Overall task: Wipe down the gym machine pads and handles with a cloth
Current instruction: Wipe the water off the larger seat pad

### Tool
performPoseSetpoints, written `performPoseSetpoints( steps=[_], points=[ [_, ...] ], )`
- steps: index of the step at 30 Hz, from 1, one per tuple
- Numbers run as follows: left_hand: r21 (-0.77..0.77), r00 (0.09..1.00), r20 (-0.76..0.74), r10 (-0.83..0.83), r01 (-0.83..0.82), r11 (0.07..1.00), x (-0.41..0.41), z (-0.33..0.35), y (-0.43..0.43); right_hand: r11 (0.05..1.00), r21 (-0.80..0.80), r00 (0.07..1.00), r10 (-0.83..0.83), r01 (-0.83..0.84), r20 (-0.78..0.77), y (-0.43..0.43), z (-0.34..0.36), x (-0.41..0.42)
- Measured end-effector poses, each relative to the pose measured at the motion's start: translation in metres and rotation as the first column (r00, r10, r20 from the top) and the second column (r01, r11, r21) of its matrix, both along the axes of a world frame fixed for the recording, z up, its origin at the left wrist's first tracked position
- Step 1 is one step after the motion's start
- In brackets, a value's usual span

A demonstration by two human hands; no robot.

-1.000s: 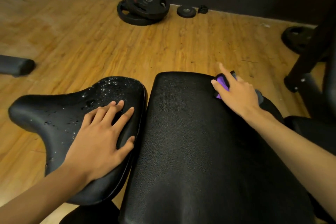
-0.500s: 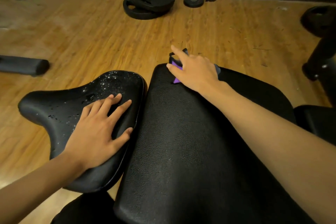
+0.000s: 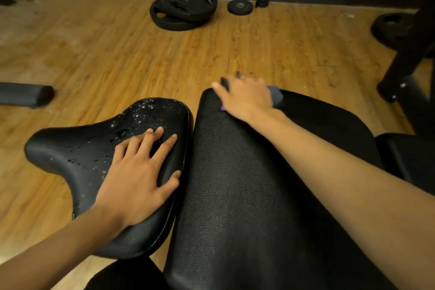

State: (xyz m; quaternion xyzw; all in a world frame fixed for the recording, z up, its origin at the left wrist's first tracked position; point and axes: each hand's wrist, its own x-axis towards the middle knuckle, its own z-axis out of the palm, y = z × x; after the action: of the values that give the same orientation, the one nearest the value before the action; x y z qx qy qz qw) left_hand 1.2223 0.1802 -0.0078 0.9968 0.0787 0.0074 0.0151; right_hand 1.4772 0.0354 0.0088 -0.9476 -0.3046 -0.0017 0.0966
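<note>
Your right hand (image 3: 244,97) is blurring at the far end of the long pad (image 3: 235,195) and covering most of the cloth (image 3: 275,96) — only a grey fold and a purple corner are showing. Its fingers are reaching over the pad's far edge. I cannot tell whether they are curling round the cloth or pressing it flat. Just left of the long pad, your left hand (image 3: 138,172) is lying flat, fingers straight and spread, on the droplet-covered seat pad (image 3: 77,153). Beyond the long pad, 2 stacked weight plates (image 3: 186,7) are lying on the floor — the pad's near end is running out of frame.
</note>
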Motion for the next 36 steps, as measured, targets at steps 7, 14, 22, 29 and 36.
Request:
performPoseSetpoints(
  steps=[7, 14, 22, 29, 36],
  points=[
    [-0.011, 1.000, 0.009, -0.004, 0.004, 1.000, 0.000, 0.000, 0.000, 0.981, -0.036, 0.982, 0.191, -0.191, 0.006, 0.040, -0.001, -0.014],
    [-0.020, 1.000, 0.001, -0.004, 0.004, 1.000, 0.001, 0.000, -0.001, 0.971, 0.141, 0.981, 0.191, -0.195, 0.044, -0.027, -0.001, 0.003],
    [0.010, 1.000, -0.008, -0.018, 0.018, 1.000, 0.001, -0.001, 0.000, 0.949, 0.235, 0.973, -0.228, 0.212, 0.042, -0.141, -0.024, 0.023],
    [0.047, 1.000, -0.020, -0.014, 0.015, 0.999, 0.001, 0.000, 0.000, 0.986, 0.039, 0.984, -0.156, 0.160, -0.083, -0.028, 0.002, 0.017],
    [0.017, 0.999, -0.033, -0.021, 0.022, 1.000, 0.001, 0.002, 0.000, 0.992, 0.072, 0.994, 0.107, -0.106, -0.010, 0.004, 0.001, -0.001]
  ],
)
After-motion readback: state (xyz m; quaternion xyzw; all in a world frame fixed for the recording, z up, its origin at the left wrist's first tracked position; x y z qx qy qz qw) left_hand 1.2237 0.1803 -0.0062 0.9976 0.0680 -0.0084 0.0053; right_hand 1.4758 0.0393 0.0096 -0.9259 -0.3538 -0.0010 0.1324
